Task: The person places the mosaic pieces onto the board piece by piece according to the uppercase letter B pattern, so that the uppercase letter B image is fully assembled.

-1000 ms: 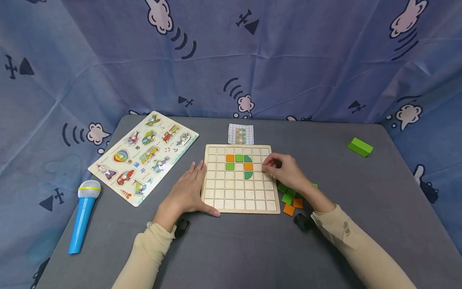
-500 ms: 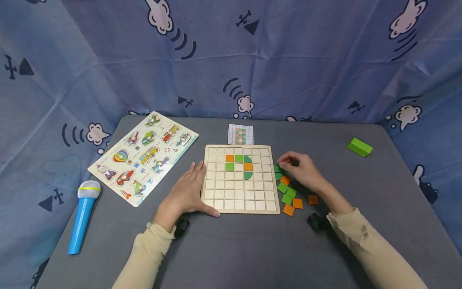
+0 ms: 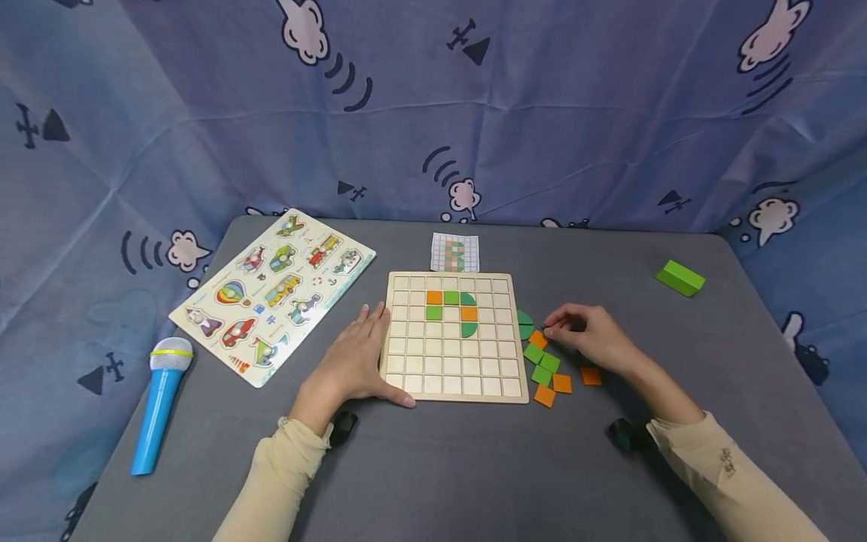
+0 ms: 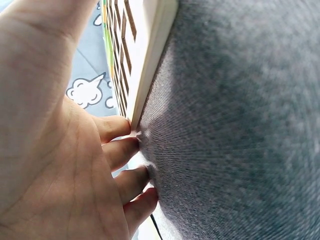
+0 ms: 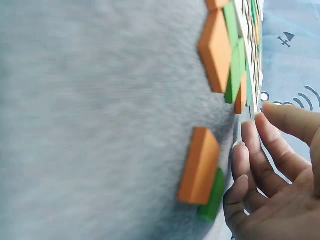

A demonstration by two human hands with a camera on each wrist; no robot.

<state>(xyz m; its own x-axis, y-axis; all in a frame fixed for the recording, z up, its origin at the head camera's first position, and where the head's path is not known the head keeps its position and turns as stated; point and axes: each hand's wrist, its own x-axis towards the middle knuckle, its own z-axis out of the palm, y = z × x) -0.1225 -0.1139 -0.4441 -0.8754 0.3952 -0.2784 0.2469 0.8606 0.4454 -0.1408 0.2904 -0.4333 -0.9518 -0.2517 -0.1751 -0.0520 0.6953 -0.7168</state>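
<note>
My left hand (image 3: 348,361) rests at the left side of the wooden grid board (image 3: 406,388), fingers along its edge and thumb at the front left corner. Orange and green squares and dark green quarter-round tiles (image 3: 468,330) sit in the board's upper cells. My right hand (image 3: 592,336) is right of the board, low over the table, thumb and fingertips brought close together. Beside those fingertips lie dark green rounded tiles (image 3: 525,319) and an orange square tile (image 3: 538,339). I cannot tell whether a tile is between the right fingertips.
Green tiles (image 3: 541,376) and orange tiles (image 3: 562,384) lie loose by the board's right edge. A pattern card (image 3: 455,253) lies behind the board. A picture puzzle board (image 3: 271,293) and a toy microphone (image 3: 161,406) are at left, a green block (image 3: 680,278) at far right.
My right hand has moved from the board's right edge over the rounded tiles, then further right, uncovering the loose tiles. My left hand has stayed at the board, whose set tiles look the same.
</note>
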